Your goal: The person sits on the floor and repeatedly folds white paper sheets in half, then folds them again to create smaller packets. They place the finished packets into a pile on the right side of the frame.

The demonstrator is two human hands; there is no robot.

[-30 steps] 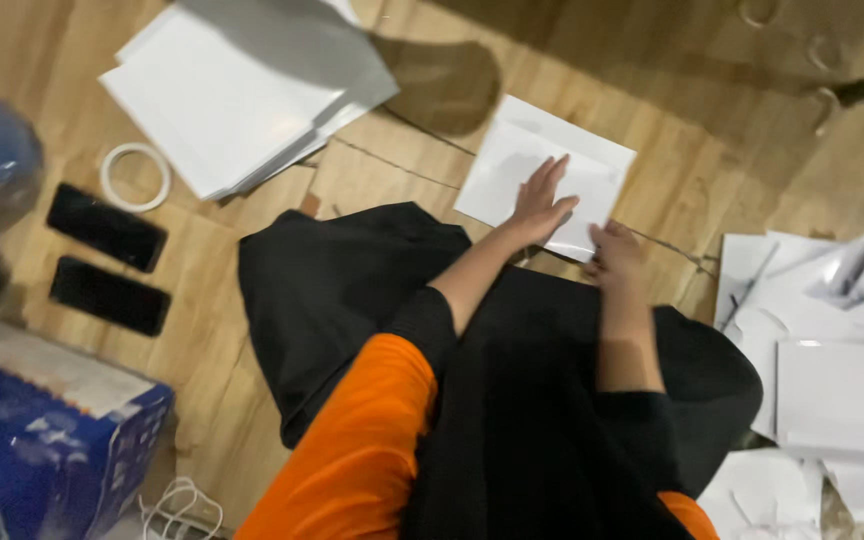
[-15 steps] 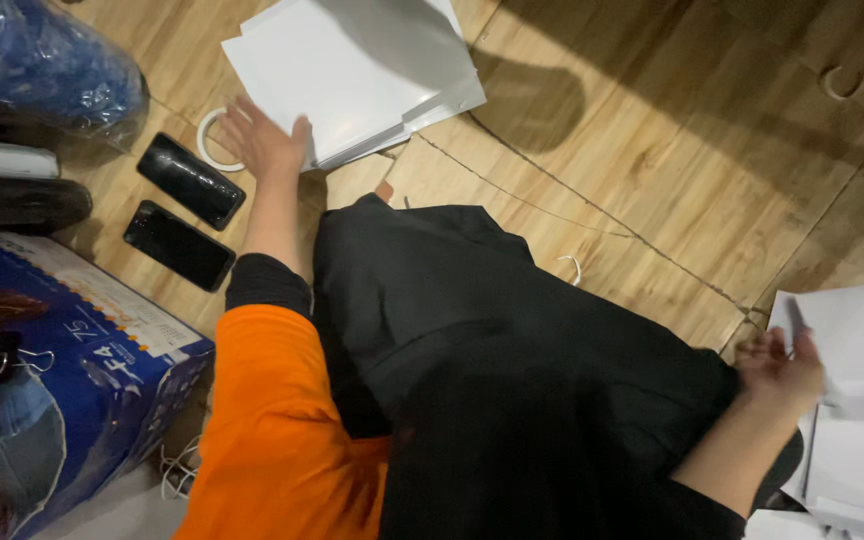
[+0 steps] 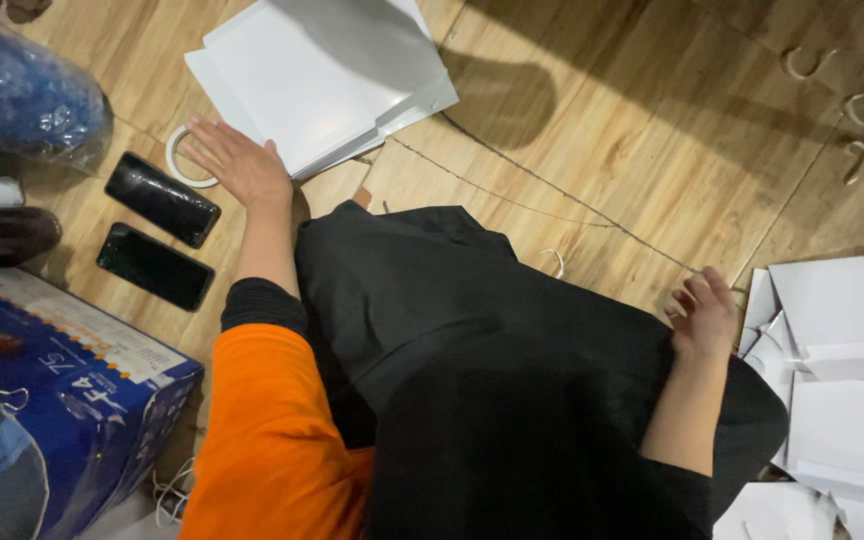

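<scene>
Barely any shift since half a second ago: our left hand (image 3: pixel 237 165) is still out at the stack of flat white paper bags (image 3: pixel 322 85), our right hand (image 3: pixel 704 315) still down by the pile of white bags (image 3: pixel 852 370) on the other side.

Left grip now: fingers spread wide and flat, palm down, closed on nothing. It rests on the wooden floor (image 3: pixel 652 130), fingertips over the white tape ring (image 3: pixel 184 165), the stack's near corner just beyond it. Two dark phones (image 3: pixel 157 230) lie just outside the wrist, a blue carton (image 3: pixel 62 400) back toward the elbow.

Right grip: fingers loosely curled, touching the edge of the white pile; we cannot tell whether they pinch a sheet or merely rest there.

How far along? We'd judge mid-run. A good stack sits flat ahead of the left grip, and a jumble of white pieces remains past the right grip. Nothing lies on our black lap (image 3: pixel 512 380) between the grips, so no piece is in hand.
</scene>
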